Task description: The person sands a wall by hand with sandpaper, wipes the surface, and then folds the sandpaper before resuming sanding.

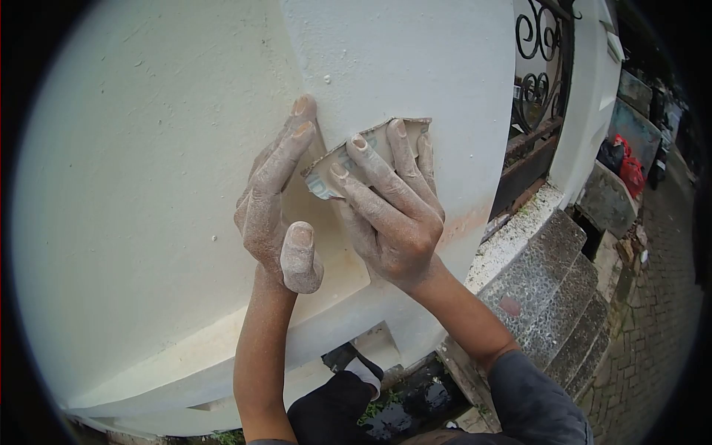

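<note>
My right hand (pixel 397 211), coated in white dust, presses a piece of sandpaper (pixel 324 180) flat against the white wall (pixel 415 59). The sandpaper has a printed back and a ragged edge, and much of it lies hidden under my fingers. Just left of it, my equally dusty left hand (pixel 274 196) is open, fingers stretched up along the wall's corner line and thumb apart. Nothing shows in that hand. Small bumps and specks dot the wall's surface.
A dark wrought-iron gate (pixel 538 96) stands to the right, above speckled stone steps (pixel 545 278). Red and black bags (pixel 630 167) sit beyond, beside a paved lane (pixel 653 319). Below me, my foot (pixel 363 371) rests near a ditch with dark water (pixel 415 400).
</note>
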{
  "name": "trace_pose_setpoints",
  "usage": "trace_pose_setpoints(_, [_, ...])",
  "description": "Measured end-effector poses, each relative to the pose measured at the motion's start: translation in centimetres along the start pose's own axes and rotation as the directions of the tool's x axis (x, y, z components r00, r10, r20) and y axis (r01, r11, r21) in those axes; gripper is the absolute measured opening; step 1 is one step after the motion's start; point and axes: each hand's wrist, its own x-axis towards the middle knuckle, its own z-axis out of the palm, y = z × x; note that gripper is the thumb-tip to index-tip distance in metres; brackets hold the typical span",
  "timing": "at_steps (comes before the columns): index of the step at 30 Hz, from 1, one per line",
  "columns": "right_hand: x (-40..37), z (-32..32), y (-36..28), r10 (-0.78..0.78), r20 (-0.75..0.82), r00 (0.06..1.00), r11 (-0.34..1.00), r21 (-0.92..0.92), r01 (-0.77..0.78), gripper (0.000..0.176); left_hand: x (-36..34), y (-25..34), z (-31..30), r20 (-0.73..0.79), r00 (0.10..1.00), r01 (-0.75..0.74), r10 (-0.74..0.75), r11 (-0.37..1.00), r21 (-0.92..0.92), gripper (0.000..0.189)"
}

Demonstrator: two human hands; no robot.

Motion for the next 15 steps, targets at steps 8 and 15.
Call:
trace_pose_setpoints(8, [-7.8, -0.9, 0.1, 0.019, 0.105, 0.994, 0.999, -0.047, -0.014, 0.022, 0.1, 0.5, -0.4, 0.02, 0.999, 0.034, -0.034, 0.999, -0.005, 0.056])
trace_pose_setpoints(15, [-0.5, 0.2, 0.3, -0.047, 0.018, 0.999, 0.999, -0.004, 0.047, 0.022, 0.0, 0.2, -0.6, 0.025, 0.999, 0.043, -0.044, 0.998, 0.034, 0.055])
